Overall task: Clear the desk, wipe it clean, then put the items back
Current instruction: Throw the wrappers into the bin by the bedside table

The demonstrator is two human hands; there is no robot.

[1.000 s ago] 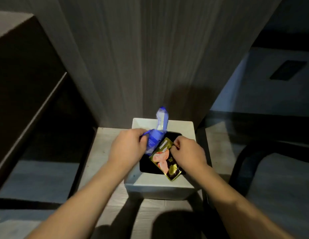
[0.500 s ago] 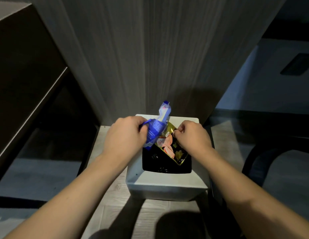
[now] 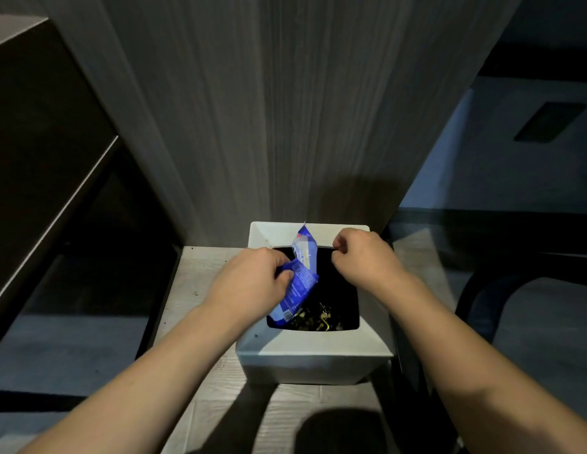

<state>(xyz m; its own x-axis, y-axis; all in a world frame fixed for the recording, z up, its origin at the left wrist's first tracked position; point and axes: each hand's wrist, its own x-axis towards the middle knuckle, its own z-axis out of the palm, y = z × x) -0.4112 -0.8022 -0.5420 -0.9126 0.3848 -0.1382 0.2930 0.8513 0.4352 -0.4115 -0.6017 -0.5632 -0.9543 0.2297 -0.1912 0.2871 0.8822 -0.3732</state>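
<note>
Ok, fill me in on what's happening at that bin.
A person is throwing rubbish into a white square bin on the floor. The left hand grips a blue wrapper over the bin's dark opening. The right hand is closed over the opening and appears empty. Something gold glints at the bottom.

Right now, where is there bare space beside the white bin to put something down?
The pale wood-grain surface left of the white square bin is bare, bordered by the dark shelf edge. In front of the bin it is free too, though shadowed. The bin's opening is crowded: the left hand holds a blue plastic wrapper there, beside the closed right hand.
</note>
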